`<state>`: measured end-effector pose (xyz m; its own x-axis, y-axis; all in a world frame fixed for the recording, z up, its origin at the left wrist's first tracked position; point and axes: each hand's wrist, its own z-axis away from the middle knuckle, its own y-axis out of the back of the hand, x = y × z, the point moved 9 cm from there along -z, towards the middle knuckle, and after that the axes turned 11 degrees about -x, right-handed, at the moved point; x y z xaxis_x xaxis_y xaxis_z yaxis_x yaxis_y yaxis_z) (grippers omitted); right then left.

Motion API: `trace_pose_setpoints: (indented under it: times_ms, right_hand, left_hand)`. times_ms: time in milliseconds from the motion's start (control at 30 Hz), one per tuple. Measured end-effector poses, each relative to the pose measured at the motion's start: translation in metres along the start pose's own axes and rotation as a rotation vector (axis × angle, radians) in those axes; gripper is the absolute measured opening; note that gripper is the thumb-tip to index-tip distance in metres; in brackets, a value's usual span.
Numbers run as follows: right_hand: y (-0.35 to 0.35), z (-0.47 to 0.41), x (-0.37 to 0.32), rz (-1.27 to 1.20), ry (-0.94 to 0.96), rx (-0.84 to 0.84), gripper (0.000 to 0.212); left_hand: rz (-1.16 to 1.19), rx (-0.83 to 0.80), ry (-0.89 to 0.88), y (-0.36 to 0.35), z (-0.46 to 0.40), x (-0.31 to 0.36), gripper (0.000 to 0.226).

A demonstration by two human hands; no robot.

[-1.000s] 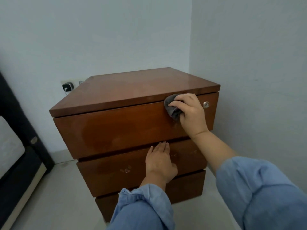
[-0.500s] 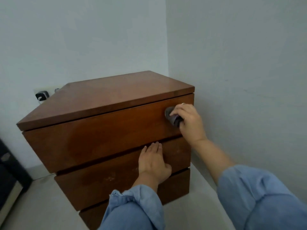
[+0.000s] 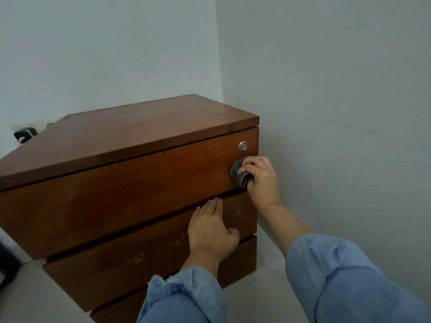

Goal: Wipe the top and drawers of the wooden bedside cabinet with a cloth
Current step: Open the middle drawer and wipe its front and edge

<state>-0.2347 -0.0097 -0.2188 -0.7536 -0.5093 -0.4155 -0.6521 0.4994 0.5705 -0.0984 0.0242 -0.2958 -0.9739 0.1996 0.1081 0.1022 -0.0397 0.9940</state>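
Note:
The wooden bedside cabinet (image 3: pixel 130 136) stands in a room corner, its three drawer fronts facing me. My right hand (image 3: pixel 262 180) grips a bunched grey cloth (image 3: pixel 239 172) and presses it on the top drawer front (image 3: pixel 116 194) near its lower right corner, just below the round metal lock (image 3: pixel 243 146). My left hand (image 3: pixel 211 231) lies flat with fingers together on the middle drawer front (image 3: pixel 130 250), fingertips at the gap under the top drawer. The bottom drawer (image 3: pixel 238 259) is partly hidden by my blue sleeves.
White walls close in behind and to the right of the cabinet. A wall socket with a black plug (image 3: pixel 24 134) sits behind the cabinet's left rear corner. A dark piece of furniture (image 3: pixel 5 264) shows at the left edge. Pale floor (image 3: pixel 35 294) lies below.
My right hand has slid the cloth right and down across the top drawer, uncovering the lock. The view has swung right. The left hand stays flat on the middle drawer.

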Motion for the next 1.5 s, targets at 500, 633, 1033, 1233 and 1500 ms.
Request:
trace_pose_setpoints:
  times_ms: [500, 633, 1033, 1233, 1500]
  right_hand:
    - [-0.072, 0.08, -0.021, -0.056, -0.175, -0.736, 0.078]
    - [-0.102, 0.087, -0.054, -0.066, -0.197, -0.847, 0.09]
    - [-0.138, 0.087, -0.083, 0.28, -0.434, -1.04, 0.092]
    - [-0.13, 0.081, -0.083, 0.347, -0.429, -1.117, 0.087]
    - [-0.129, 0.074, -0.087, 0.379, -0.405, -1.182, 0.081]
  left_hand:
    - [-0.079, -0.074, 0.254, -0.011, 0.071, -0.099, 0.087]
    - [-0.036, -0.048, 0.338, -0.006, 0.089, -0.132, 0.087]
    - [0.011, -0.011, 0.358, 0.008, 0.082, -0.161, 0.084]
    - [-0.023, -0.02, 0.348, 0.017, 0.082, -0.162, 0.084]
    - [-0.075, -0.109, 0.342, 0.029, 0.081, -0.163, 0.077]
